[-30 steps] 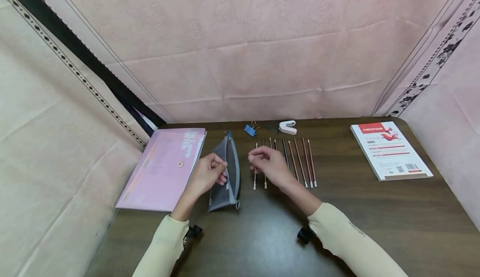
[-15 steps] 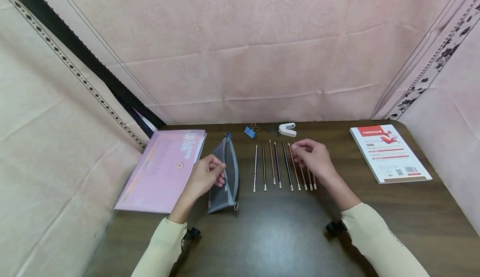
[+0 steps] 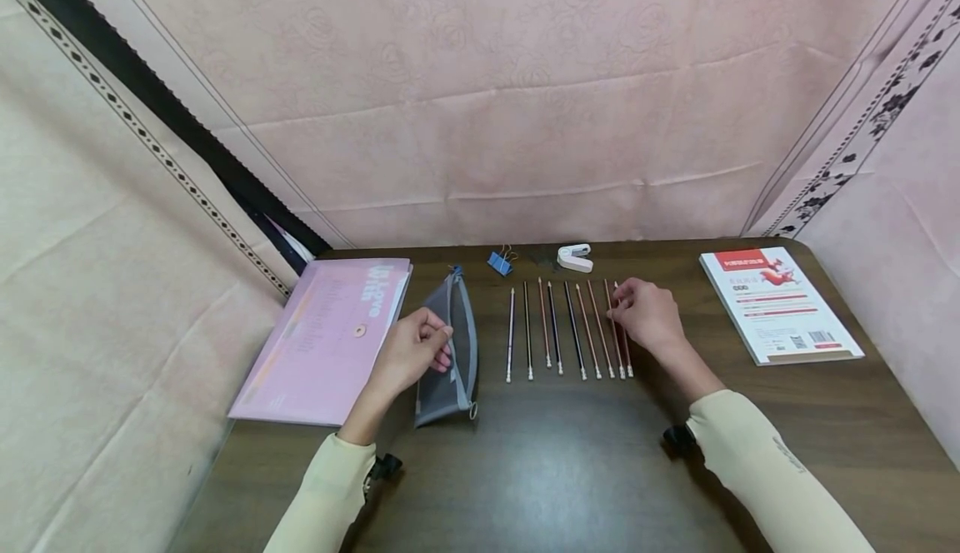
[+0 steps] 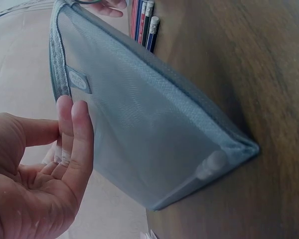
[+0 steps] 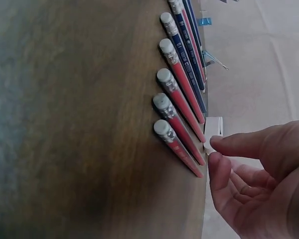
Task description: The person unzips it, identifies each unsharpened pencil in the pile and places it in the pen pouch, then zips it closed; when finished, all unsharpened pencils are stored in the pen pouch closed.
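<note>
The grey mesh zip pouch (image 3: 467, 345) stands on the table with its zip side spread. My left hand (image 3: 414, 343) pinches its left edge between thumb and fingers, as the left wrist view (image 4: 55, 154) also shows. To the right, several pencils (image 3: 573, 332) with white erasers lie side by side, erasers toward me. My right hand (image 3: 651, 316) hovers over the rightmost red pencils (image 5: 182, 154), near their far ends. In the right wrist view its thumb and forefinger are slightly apart with nothing visible between them. The hand partly covers those pencils in the head view.
A pink folder (image 3: 322, 345) lies left of the pouch, close to my left hand. Behind the pencils sit a blue binder clip (image 3: 500, 263) and a white stapler (image 3: 575, 258). A white-and-red book (image 3: 783, 303) lies at the right. Cloth curtains (image 3: 480, 120) surround the table (image 3: 525, 470).
My right hand has moved right from over the leftmost pencils, along the row, to the rightmost ones. The left hand stays at the pouch. The pencils show no clear movement.
</note>
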Demonstrator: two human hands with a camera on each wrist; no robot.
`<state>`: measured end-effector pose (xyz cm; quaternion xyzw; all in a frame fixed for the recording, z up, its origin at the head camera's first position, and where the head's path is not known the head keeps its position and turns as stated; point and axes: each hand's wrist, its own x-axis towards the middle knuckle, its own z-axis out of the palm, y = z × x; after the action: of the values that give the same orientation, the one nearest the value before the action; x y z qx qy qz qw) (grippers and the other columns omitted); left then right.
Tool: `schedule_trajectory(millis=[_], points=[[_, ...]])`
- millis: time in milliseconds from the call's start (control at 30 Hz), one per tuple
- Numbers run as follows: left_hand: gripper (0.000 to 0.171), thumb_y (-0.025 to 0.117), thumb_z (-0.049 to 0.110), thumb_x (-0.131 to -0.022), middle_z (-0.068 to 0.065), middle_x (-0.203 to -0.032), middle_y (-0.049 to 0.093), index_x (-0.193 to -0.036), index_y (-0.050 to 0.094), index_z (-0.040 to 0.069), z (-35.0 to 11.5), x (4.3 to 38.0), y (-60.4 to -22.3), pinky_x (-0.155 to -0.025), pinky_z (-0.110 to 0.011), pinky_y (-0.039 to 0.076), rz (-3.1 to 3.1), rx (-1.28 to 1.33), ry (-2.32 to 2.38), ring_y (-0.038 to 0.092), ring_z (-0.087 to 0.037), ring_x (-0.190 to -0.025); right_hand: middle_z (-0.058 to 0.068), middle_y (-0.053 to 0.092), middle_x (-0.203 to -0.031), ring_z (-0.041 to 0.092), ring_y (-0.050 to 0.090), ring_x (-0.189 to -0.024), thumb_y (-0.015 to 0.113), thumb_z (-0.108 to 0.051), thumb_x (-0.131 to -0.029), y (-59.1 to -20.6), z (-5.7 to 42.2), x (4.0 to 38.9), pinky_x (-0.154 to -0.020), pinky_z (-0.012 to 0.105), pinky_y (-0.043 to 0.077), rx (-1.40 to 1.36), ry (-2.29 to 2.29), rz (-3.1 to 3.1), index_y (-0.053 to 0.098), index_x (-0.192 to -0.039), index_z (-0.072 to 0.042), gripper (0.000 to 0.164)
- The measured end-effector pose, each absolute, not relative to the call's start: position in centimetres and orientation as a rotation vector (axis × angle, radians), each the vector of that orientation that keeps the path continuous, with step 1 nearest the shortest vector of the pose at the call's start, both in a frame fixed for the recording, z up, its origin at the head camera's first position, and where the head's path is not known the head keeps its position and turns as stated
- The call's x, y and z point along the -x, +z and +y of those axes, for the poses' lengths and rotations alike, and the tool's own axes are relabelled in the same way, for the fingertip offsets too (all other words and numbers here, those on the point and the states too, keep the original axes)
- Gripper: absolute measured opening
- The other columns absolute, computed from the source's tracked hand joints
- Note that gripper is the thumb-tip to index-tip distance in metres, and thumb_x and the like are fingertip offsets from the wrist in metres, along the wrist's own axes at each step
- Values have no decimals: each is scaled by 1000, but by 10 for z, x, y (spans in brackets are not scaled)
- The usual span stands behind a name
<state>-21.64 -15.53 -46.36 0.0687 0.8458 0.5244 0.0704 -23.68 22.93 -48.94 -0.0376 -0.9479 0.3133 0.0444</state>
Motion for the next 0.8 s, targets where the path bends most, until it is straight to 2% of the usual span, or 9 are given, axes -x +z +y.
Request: schedule_trajectory(millis=[200,400,600,800], points=[[12,63,20,-93,-12,-72,67,-93,58,9,-155,216,-463,-54,-35,61,2537,-211,1587,68,-24,-57,9,71,-80,22,65,-69,76,-19,-80,-491,225,239,-61,39,51,106,894,-2901,67,-97,-5,23],[14,62,20,-94,-15,-74,68,-95,58,7,-155,215,-462,-55,-36,61,2528,-192,1593,68,-26,-59,9,72,-82,28,65,-74,75,-19,-80,-493,222,238,-65,47,53,121,830,-2918,68,-95,-6,21],[16,60,16,-95,-20,-76,68,-98,57,0,-154,214,-463,-56,-39,62,2531,-207,1602,69,-32,-61,10,72,-83,29,65,-72,75,-18,-80,-495,219,237,-61,46,53,119,801,-2915,70,-91,-8,16],[12,60,16,-95,-14,-72,68,-95,57,5,-153,213,-462,-54,-35,61,2542,-241,1604,68,-25,-58,10,71,-82,27,63,-68,74,-18,-81,-497,217,239,-54,38,50,125,793,-2923,71,-88,-9,13]])
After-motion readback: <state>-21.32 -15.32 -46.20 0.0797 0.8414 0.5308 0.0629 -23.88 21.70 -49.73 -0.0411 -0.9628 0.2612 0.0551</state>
